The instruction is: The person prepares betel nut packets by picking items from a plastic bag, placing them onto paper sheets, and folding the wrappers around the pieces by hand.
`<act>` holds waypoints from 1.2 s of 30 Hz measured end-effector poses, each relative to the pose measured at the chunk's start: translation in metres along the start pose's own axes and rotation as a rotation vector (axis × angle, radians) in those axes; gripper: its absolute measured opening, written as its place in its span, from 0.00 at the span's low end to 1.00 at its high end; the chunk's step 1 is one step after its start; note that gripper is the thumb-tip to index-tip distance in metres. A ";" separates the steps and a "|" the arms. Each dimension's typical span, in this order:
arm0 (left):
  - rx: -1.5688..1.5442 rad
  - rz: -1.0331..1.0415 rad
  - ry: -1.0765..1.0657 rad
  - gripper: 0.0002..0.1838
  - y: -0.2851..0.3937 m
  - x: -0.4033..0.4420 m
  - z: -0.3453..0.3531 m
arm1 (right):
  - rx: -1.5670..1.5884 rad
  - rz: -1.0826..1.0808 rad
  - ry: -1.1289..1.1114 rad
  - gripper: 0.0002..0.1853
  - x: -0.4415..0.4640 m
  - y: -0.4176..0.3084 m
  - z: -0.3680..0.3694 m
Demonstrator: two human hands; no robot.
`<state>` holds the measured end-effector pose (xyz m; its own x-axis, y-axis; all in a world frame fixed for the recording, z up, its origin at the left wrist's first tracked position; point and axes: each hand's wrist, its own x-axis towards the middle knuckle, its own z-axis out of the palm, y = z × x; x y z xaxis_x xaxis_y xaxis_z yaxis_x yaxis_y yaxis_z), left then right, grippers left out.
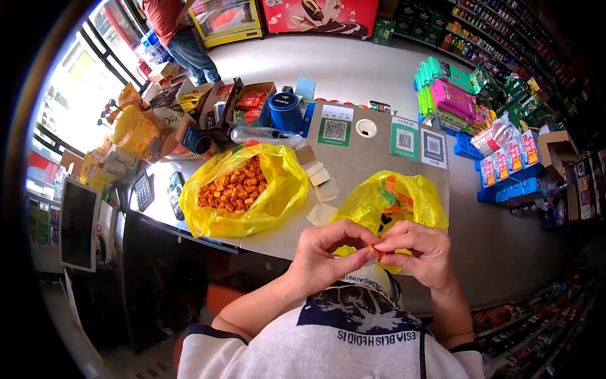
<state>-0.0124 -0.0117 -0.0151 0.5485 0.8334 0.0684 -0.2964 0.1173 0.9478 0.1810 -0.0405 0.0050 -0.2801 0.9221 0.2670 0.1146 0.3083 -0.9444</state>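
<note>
My left hand (329,254) and my right hand (418,251) meet in front of my chest, thumbs and forefingers pinched together. Between their fingertips is a small orange-red piece (377,252), mostly covered by the fingers; its exact kind is unclear. Just beyond the hands lies an open yellow plastic bag (421,196) with a few dark bits and an orange-green print showing. Further left, a second yellow plastic bag (287,183) stands wide open, filled with many small orange-red pieces (232,188) of similar colour.
Torn card pieces (320,177) lie between the bags on the grey counter (353,161). QR code signs (334,126) and a blue canister (286,112) stand further back. A phone (176,194) and calculator (143,189) are at left. Another person (183,44) stands beyond the boxes.
</note>
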 end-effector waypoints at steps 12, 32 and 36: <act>-0.056 -0.143 -0.011 0.07 0.003 0.002 -0.007 | -0.148 -0.025 0.028 0.10 0.000 -0.006 0.006; -0.204 -0.388 -0.153 0.09 0.009 0.011 -0.020 | -0.303 -0.243 -0.201 0.15 0.002 -0.005 -0.007; -0.308 -0.387 -0.163 0.08 0.013 0.013 -0.022 | -0.316 -0.257 -0.169 0.14 0.004 -0.005 -0.006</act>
<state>-0.0261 0.0129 -0.0091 0.7708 0.6056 -0.1978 -0.2510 0.5741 0.7794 0.1852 -0.0370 0.0124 -0.4863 0.7632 0.4255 0.2997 0.6031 -0.7392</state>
